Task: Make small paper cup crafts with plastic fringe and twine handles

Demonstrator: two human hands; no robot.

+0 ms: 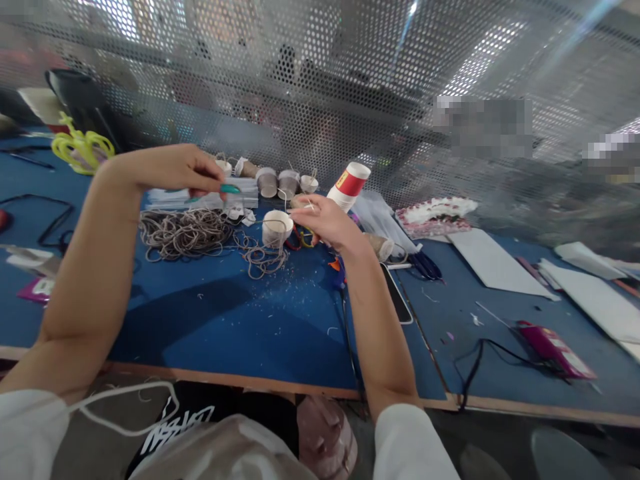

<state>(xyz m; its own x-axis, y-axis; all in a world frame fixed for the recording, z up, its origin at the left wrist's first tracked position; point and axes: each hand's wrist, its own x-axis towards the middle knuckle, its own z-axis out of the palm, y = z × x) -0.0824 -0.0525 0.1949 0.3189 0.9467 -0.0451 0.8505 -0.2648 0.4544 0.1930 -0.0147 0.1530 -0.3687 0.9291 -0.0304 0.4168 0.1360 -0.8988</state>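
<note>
My left hand (197, 175) is raised above a heap of grey-brown cord (183, 233). It is closed on a slim teal object (231, 189), whose kind I cannot make out. At the middle of the table a white paper cup (274, 230) stands upright with loose cord (264, 259) around it. My right hand (327, 220) is beside the cup's rim, its thumb and fingertips pinched on a thin cord end (295, 211). Colored handles (306, 237), perhaps of scissors, lie partly hidden under that hand.
Behind are several cord-wrapped cups (289, 183), white strips (253, 190) and a stack of red-and-white paper cups (351, 181). A perforated metal screen (300, 87) borders the blue table. A phone (397, 297), white boards (500, 263) and a purple packet (555, 348) lie right; a yellow crown-shaped holder (83, 148) stands left.
</note>
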